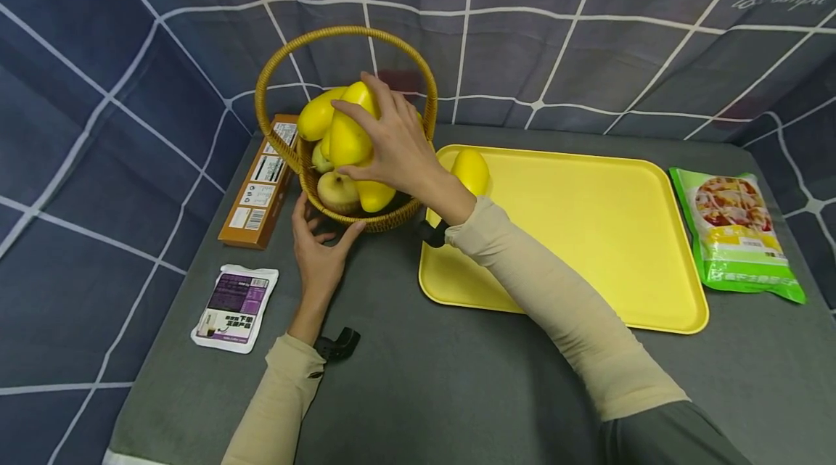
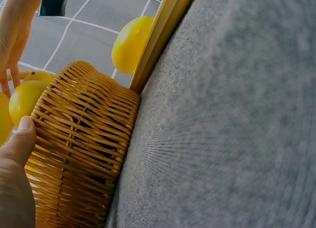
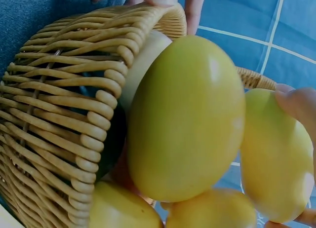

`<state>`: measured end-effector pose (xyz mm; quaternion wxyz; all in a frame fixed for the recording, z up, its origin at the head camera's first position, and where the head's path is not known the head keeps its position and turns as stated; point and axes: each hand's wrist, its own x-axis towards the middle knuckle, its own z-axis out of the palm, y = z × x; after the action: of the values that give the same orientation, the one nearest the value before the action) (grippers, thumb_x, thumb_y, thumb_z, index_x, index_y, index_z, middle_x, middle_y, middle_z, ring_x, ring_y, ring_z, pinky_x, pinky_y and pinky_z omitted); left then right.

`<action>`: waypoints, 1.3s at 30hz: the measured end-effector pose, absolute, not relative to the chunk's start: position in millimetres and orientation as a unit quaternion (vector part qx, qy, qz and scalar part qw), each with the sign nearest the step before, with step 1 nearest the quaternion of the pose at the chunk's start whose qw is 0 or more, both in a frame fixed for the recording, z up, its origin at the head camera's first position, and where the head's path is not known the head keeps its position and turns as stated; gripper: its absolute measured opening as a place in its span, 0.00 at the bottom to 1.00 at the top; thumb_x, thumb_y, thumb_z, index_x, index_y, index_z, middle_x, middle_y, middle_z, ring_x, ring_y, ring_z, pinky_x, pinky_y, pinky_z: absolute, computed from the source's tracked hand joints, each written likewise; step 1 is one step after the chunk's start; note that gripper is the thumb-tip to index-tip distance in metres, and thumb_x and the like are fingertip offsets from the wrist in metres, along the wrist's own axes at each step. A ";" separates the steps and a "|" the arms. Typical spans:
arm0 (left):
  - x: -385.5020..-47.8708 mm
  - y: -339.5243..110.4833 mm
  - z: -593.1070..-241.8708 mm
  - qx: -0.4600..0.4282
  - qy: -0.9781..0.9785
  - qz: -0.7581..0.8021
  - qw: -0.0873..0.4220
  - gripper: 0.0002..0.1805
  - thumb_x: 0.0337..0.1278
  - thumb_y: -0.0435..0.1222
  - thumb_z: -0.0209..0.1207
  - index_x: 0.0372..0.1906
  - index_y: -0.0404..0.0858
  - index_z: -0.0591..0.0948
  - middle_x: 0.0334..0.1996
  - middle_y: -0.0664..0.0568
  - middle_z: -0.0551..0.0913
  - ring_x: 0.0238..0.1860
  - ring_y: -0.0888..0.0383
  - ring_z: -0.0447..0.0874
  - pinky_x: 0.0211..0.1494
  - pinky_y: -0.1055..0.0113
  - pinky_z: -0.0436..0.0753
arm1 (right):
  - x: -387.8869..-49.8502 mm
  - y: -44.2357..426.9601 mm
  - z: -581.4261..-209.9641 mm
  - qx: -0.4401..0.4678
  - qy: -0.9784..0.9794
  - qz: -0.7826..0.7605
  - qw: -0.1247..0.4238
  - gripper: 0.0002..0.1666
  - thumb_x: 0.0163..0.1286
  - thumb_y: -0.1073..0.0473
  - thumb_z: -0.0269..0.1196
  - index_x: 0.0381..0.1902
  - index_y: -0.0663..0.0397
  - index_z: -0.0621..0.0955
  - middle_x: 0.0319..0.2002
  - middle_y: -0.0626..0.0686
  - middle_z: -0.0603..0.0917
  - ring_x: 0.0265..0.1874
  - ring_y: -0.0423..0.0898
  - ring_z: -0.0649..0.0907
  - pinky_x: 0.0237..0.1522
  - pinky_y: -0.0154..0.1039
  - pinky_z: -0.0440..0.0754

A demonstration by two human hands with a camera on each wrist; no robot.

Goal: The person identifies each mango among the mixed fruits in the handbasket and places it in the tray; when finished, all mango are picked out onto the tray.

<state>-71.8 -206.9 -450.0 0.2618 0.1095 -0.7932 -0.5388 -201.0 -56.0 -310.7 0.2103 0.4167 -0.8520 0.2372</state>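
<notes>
My right hand (image 1: 398,142) grips a yellow mango (image 1: 349,135) above the basket, thumb on one side and fingers on the other. That mango (image 3: 276,154) hangs beside another mango (image 3: 187,119) in the right wrist view. The wicker basket (image 1: 313,193) holds several yellow mangoes and a pale round fruit (image 1: 338,191). My left hand (image 1: 320,254) holds the basket at its near left side. In the left wrist view, its thumb (image 2: 22,139) lies at the rim of the basket (image 2: 84,134). Something dark inside the basket is mostly hidden.
A yellow tray (image 1: 575,233) lies right of the basket, with one mango (image 1: 470,171) at its left end. A green food bag (image 1: 741,233) lies at the far right. An orange-brown box (image 1: 261,189) and a white-and-purple pouch (image 1: 235,307) lie at the left. The tall basket handle (image 1: 346,31) arches overhead.
</notes>
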 end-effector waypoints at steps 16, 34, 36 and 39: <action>-60.7 -191.1 -414.9 0.096 -0.786 -0.552 0.260 0.51 0.49 0.30 0.71 0.75 0.31 0.54 0.68 0.31 0.62 0.61 0.38 0.70 0.50 0.44 0.75 | -194.1 -29.7 -312.5 0.426 -0.830 0.300 0.199 0.48 0.51 0.34 0.73 0.68 0.43 0.73 0.73 0.62 0.58 0.70 0.56 0.64 0.70 0.50 0.62; -60.7 -193.1 -417.6 0.103 -0.792 -0.543 0.259 0.51 0.49 0.32 0.72 0.75 0.33 0.55 0.67 0.34 0.64 0.60 0.42 0.72 0.49 0.54 0.77 | -173.5 13.7 -316.3 0.439 -0.804 0.330 0.226 0.48 0.48 0.35 0.75 0.65 0.45 0.75 0.72 0.61 0.61 0.71 0.54 0.64 0.66 0.58 0.65; -60.6 -193.0 -417.5 0.101 -0.794 -0.540 0.259 0.51 0.49 0.32 0.72 0.75 0.33 0.55 0.67 0.35 0.65 0.60 0.42 0.72 0.49 0.56 0.77 | -171.0 20.3 -318.8 0.436 -0.806 0.331 0.223 0.48 0.47 0.36 0.75 0.65 0.45 0.76 0.72 0.61 0.61 0.71 0.54 0.64 0.65 0.58 0.66; -60.9 -193.0 -417.5 0.099 -0.794 -0.539 0.261 0.51 0.48 0.32 0.72 0.75 0.33 0.55 0.67 0.35 0.65 0.60 0.43 0.72 0.49 0.56 0.78 | -168.1 30.0 -323.5 0.428 -0.812 0.331 0.218 0.48 0.46 0.37 0.76 0.65 0.45 0.76 0.72 0.61 0.62 0.70 0.54 0.65 0.63 0.58 0.67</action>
<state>-60.9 -193.0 -417.5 0.2614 0.0990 -0.7944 -0.5392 -168.1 30.0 -323.5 0.2185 0.4282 -0.8122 0.3305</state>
